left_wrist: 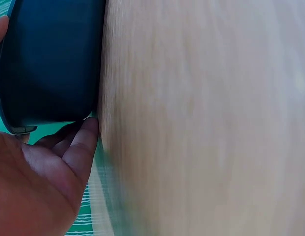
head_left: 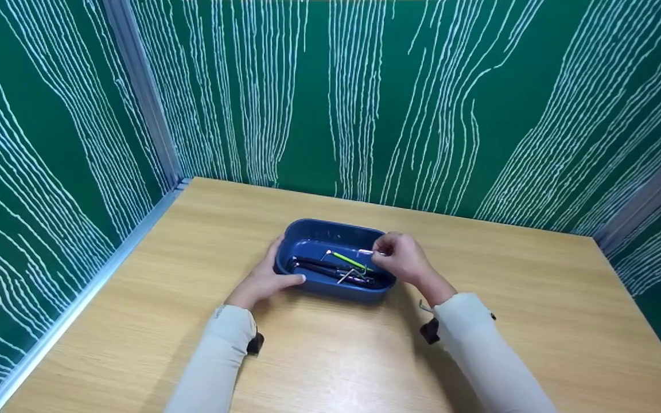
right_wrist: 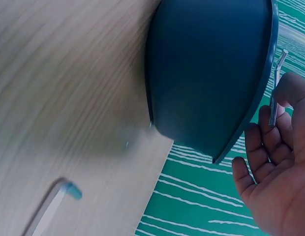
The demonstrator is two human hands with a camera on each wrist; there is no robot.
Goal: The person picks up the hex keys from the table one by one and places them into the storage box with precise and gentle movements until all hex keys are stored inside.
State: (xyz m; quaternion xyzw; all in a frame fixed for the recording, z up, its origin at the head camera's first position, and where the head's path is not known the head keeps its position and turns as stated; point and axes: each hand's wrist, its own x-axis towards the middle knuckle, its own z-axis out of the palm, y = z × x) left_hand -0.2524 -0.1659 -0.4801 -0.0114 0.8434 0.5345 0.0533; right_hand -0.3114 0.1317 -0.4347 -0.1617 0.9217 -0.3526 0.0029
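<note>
A dark blue plastic bin [head_left: 336,290] sits on the wooden table. My left hand [head_left: 264,279] holds its left end, thumb at the near rim and fingers along the outer wall. Over the bin's right end, my right hand [head_left: 404,258] pinches a small silver hex key [right_wrist: 275,88] between thumb and fingers. Inside the bin lie a yellow-green hex key [head_left: 350,261], long black tools [head_left: 322,265] whose kind is unclear, and several small metal keys [head_left: 346,276]. Another hex key [head_left: 424,307] rests on the table beside my right wrist, its end [right_wrist: 73,190] greenish in the right wrist view.
The wooden table [head_left: 164,321] stretches around the bin on all sides. Green panels with white wavy lines [head_left: 307,115] stand along the back and both sides. A grey metal rail [head_left: 101,275] borders the left edge.
</note>
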